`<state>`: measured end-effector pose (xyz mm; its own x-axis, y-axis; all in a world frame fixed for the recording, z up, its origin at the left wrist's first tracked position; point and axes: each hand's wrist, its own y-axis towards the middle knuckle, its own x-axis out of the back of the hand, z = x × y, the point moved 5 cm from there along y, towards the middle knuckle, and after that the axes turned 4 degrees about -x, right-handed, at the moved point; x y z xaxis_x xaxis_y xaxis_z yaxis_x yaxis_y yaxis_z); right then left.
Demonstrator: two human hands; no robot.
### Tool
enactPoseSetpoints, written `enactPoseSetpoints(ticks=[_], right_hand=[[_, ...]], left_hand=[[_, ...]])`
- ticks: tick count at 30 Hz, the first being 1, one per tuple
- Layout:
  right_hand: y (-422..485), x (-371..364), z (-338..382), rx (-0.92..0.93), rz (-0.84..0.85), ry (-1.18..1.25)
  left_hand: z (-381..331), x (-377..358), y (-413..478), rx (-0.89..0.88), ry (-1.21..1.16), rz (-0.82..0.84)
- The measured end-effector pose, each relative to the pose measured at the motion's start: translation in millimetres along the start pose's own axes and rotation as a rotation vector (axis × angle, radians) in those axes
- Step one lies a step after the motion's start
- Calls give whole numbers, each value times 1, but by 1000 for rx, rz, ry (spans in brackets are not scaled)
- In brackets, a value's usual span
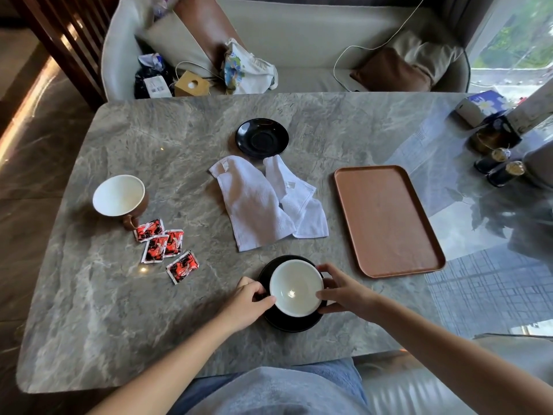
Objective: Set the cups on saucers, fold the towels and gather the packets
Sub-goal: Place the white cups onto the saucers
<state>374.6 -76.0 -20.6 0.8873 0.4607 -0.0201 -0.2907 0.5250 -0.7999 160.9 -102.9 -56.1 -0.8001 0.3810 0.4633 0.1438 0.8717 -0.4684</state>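
A cup with a white inside [296, 287] stands on a black saucer [287, 323] near the table's front edge. My left hand [245, 304] grips its left side and my right hand [344, 292] holds its right side. A second cup, brown outside [119, 197], stands alone at the left. Another black saucer [262, 138] lies bare at the back middle. Two white towels [257, 205] lie crumpled and overlapping in the centre. Several red and black packets [164, 250] are scattered between the brown cup and my left hand.
A brown tray [386, 220] lies at the right on the grey marble table [119, 310]. Dark jars [499, 166] and a blue box [481, 106] stand at the far right. A sofa with bags and cushions [299, 40] runs behind the table.
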Motion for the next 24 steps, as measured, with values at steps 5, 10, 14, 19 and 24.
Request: enactPoseSetpoints(ticks=[5, 10, 14, 19, 24], right_hand=[[3, 0, -2, 5, -25, -48], [7, 4, 2, 49, -87, -180], [10, 8, 5, 97, -131, -296], [11, 15, 9, 226, -246, -584], [11, 16, 7, 178, -219, -551]], left_hand=[[2, 1, 1, 14, -1, -19], [0, 4, 2, 25, 10, -22], [-1, 4, 1, 46, 3, -45], [-2, 3, -1, 133, -48, -8], [-3, 3, -2, 185, -109, 13]])
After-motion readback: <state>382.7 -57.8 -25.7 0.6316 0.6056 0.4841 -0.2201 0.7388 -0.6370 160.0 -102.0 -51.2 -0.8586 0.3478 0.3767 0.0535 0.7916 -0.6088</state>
